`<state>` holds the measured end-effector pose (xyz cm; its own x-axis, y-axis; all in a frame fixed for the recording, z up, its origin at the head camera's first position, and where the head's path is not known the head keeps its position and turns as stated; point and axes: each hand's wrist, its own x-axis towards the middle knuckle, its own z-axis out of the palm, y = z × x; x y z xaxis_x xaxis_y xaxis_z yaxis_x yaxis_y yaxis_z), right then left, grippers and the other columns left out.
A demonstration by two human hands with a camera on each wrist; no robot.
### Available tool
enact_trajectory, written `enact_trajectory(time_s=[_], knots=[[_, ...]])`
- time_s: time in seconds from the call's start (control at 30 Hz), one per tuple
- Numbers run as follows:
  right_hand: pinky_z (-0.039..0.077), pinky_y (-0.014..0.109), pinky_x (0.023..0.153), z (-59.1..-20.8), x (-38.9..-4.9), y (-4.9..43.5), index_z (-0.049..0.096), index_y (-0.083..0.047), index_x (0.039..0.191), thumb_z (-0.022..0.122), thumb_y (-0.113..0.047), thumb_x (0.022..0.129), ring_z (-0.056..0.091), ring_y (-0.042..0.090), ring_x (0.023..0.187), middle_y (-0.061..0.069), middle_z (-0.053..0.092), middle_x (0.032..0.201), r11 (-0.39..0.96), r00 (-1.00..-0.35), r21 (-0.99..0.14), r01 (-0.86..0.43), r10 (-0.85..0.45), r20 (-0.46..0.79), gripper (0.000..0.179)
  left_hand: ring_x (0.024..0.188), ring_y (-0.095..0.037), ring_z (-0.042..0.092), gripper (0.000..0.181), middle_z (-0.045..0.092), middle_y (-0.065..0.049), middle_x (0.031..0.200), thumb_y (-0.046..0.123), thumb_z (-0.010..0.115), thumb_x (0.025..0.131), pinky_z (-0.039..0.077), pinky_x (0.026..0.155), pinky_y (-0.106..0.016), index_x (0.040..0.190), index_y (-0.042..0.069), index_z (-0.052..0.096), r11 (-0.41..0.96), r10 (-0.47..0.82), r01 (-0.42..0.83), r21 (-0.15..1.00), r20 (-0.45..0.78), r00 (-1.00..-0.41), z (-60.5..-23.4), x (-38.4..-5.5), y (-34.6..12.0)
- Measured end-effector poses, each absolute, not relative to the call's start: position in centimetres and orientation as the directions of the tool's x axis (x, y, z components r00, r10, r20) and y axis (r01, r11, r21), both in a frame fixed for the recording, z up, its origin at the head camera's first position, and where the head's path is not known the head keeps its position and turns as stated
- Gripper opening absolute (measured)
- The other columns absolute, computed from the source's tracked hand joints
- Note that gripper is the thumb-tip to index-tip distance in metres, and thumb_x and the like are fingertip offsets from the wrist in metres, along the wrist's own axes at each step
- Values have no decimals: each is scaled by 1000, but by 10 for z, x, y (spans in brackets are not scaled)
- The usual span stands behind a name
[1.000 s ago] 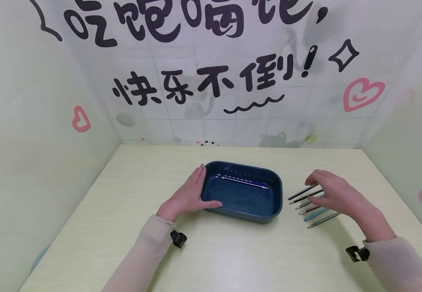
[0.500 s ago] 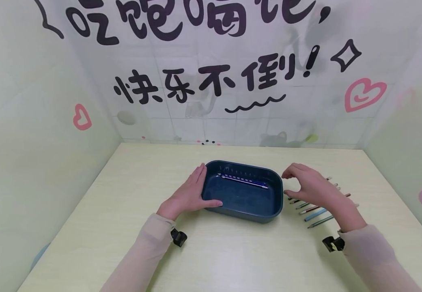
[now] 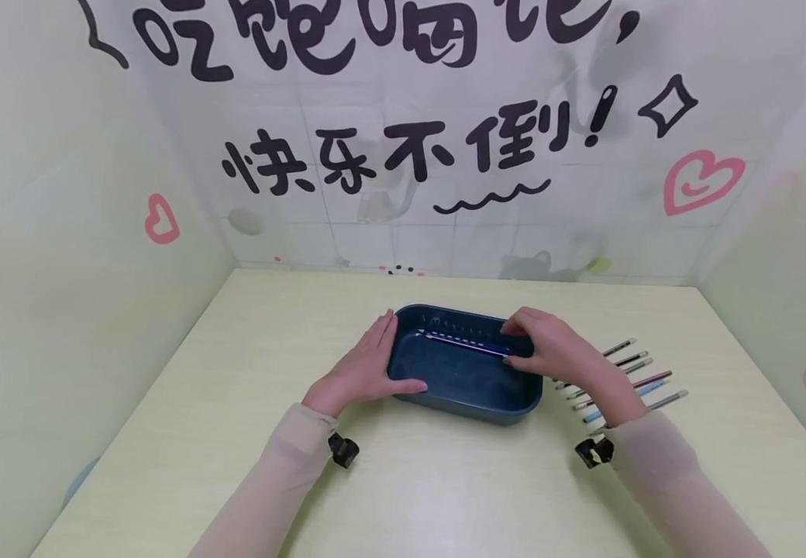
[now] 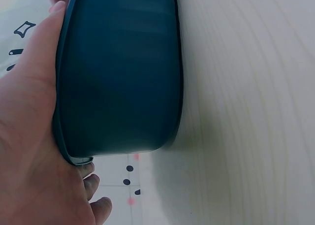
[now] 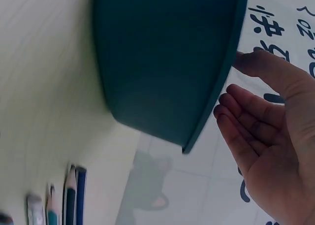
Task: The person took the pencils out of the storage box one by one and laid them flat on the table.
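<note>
A dark blue rectangular box (image 3: 455,380) stands on the table. Inside, along its far side, lie a few slim pencils (image 3: 452,341), including a blue one with white marks. My left hand (image 3: 354,376) rests against the box's left end, fingers straight along the side and thumb (image 3: 406,386) over the front rim. My right hand (image 3: 556,353) reaches over the right rim into the box. Its thumb and fingers are apart, the thumb near the pencils' right ends. In the right wrist view, several loosely bent fingers (image 5: 251,116) show nothing between them; the thumb's tip is behind the rim.
Several pencils (image 3: 654,380) lie side by side on the table (image 3: 445,480) right of the box, partly under the right forearm. A printed cloth wall (image 3: 375,232) stands behind the table, with side walls at left and right.
My right hand has moved left from above the loose pencils, past the box's right side, and into the box. The left hand stays at the box. The view has shifted slightly.
</note>
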<state>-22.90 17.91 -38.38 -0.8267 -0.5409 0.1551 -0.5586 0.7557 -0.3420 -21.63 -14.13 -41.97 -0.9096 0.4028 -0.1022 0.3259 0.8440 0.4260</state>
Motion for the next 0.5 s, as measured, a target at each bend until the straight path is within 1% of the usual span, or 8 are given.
enact_trajectory(time_s=[0.13,0.27,0.5], knots=[[57,45,93,-390,-234,168,66,-1,115,80,-19,85,67,27,103,12,68,112,741,-824,-376,-556,-550,135,37,158,-27,1,126,-6,-11,170,71,69,79,18,127,-45,160,5,-1,843,406,331,424,-97,-909,-419,-216,-141],[57,43,91,-398,-240,157,67,-1,114,79,-20,85,67,26,100,11,69,110,733,-817,-380,-564,-562,127,36,158,-27,1,126,-6,-10,170,71,68,79,18,127,-45,160,5,-1,844,404,328,424,-103,-909,-419,-216,-141],[58,43,89,-406,-249,142,69,2,112,78,-15,86,67,27,97,13,70,106,715,-811,-416,-562,-576,106,32,158,-27,2,126,-6,-10,170,73,68,78,18,127,-45,160,6,-2,850,393,316,421,-108,-913,-419,-216,-141]])
